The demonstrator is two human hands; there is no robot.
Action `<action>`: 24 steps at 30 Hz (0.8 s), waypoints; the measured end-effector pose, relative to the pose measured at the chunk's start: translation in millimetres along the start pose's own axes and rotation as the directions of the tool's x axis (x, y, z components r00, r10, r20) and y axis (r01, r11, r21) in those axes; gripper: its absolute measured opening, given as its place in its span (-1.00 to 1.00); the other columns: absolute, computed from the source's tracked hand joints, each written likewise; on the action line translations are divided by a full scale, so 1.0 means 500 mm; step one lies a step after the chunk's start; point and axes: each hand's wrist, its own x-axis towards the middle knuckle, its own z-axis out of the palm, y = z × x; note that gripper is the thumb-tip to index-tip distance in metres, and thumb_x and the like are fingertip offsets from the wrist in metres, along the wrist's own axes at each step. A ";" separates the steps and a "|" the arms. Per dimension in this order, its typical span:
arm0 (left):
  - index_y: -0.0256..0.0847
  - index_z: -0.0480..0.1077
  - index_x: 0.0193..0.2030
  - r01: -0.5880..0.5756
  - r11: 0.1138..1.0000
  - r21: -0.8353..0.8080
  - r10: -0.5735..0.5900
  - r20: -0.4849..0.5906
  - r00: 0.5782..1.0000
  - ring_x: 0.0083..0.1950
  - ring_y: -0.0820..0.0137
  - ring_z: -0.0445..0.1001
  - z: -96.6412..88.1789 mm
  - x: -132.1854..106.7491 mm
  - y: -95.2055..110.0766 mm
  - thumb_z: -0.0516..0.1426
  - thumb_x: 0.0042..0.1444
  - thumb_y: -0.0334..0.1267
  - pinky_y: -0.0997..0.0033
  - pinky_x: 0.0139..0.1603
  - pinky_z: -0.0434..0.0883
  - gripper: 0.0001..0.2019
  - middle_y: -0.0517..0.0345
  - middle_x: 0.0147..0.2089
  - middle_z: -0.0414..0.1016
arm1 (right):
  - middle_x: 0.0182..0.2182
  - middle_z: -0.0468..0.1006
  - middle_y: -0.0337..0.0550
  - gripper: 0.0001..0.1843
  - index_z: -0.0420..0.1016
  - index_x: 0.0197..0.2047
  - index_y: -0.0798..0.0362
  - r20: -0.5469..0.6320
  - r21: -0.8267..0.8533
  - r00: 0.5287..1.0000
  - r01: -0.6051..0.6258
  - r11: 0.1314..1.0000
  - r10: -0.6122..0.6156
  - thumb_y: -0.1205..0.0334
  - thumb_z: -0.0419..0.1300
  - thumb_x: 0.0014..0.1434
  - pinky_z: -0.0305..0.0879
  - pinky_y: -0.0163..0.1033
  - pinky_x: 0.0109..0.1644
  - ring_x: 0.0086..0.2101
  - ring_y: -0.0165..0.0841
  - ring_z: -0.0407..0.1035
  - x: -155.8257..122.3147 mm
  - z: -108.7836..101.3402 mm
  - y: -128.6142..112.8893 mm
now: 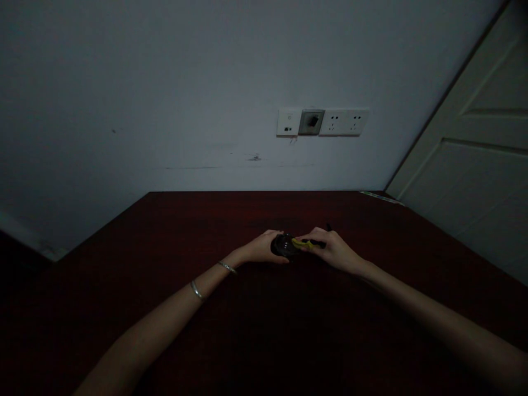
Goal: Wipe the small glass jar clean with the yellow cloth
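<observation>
Near the middle of the dark red table, my left hand (264, 246) is wrapped round a dark, shiny, rounded object (282, 245) that looks like a small glass or jar. Two metal bangles circle my left forearm. My right hand (333, 249) pinches a slim yellow and black item (303, 243), whose kind I cannot make out in the dim light. The yellow end meets the right side of the dark object in this view; whether it touches or only overlaps is unclear.
The table (231, 209) runs back to a pale wall (185, 99) with a row of sockets and switches (322, 122). A panelled door (474, 148) stands at the right. Beside it, a thin patterned strip (381, 197) lies along the table's far right edge.
</observation>
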 end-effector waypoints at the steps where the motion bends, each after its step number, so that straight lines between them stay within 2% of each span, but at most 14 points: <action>1: -0.36 0.27 0.18 -0.001 1.000 0.000 0.001 0.003 1.000 0.28 0.06 0.25 0.000 0.000 0.000 0.38 -0.27 -0.13 0.05 0.28 0.21 -0.17 -0.30 0.25 0.26 | -0.25 0.59 -0.05 -0.71 0.54 -0.03 0.03 0.000 -0.002 1.000 0.000 1.000 0.000 0.18 0.20 0.18 0.42 -0.17 -0.16 -0.26 -0.30 0.47 -0.005 -0.001 -0.003; 4: -0.35 0.26 0.19 0.001 1.000 -0.001 -0.001 0.014 1.000 0.28 0.06 0.25 0.000 0.000 0.000 0.37 -0.25 -0.12 0.03 0.28 0.20 -0.18 -0.29 0.26 0.25 | -0.25 0.61 -0.07 -0.72 0.55 -0.05 0.01 0.014 -0.011 1.000 0.023 1.000 -0.022 0.18 0.21 0.18 0.44 -0.17 -0.15 -0.24 -0.29 0.49 -0.010 -0.013 -0.011; 8: -0.36 0.24 0.20 -0.002 1.000 0.000 0.002 0.012 1.000 0.28 0.05 0.25 -0.002 -0.003 0.003 0.37 -0.24 -0.11 0.05 0.28 0.21 -0.17 -0.30 0.27 0.24 | -0.03 0.57 -0.01 -0.67 0.50 0.04 0.04 -0.013 -0.043 0.998 0.059 0.997 -0.059 0.24 0.12 0.23 0.39 -0.05 0.06 -0.05 -0.22 0.47 0.009 -0.030 -0.008; 11: -0.31 0.29 0.16 -0.030 1.000 0.001 0.030 0.006 1.000 0.26 0.06 0.27 -0.003 -0.005 0.007 0.37 -0.24 -0.13 0.04 0.27 0.23 -0.23 -0.22 0.23 0.31 | 0.03 0.53 -0.01 -0.63 0.47 0.09 0.05 -0.019 -0.069 0.995 0.095 0.993 -0.096 0.31 0.08 0.23 0.32 0.01 0.14 0.02 -0.18 0.42 0.035 -0.031 0.003; 18: -0.24 0.39 0.03 -0.096 0.995 -0.020 0.096 0.011 0.995 0.11 0.17 0.41 -0.010 -0.008 0.027 0.35 -0.18 -0.23 0.11 0.22 0.27 -0.44 -0.04 0.06 0.47 | -0.01 0.57 -0.09 -0.64 0.49 0.07 0.00 0.103 -0.033 0.978 0.186 0.982 -0.182 0.34 0.15 0.20 0.38 -0.13 0.10 -0.02 -0.27 0.47 0.076 -0.011 0.017; 24: -0.23 0.38 0.06 -0.071 0.997 0.000 0.071 0.015 0.997 0.15 0.14 0.38 -0.009 -0.007 0.022 0.35 -0.18 -0.24 0.07 0.22 0.26 -0.41 -0.05 0.09 0.45 | -0.01 0.57 -0.07 -0.62 0.48 0.08 0.02 0.114 -0.012 0.981 0.162 0.987 -0.160 0.36 0.17 0.18 0.39 -0.12 0.08 -0.04 -0.25 0.48 0.066 -0.006 0.009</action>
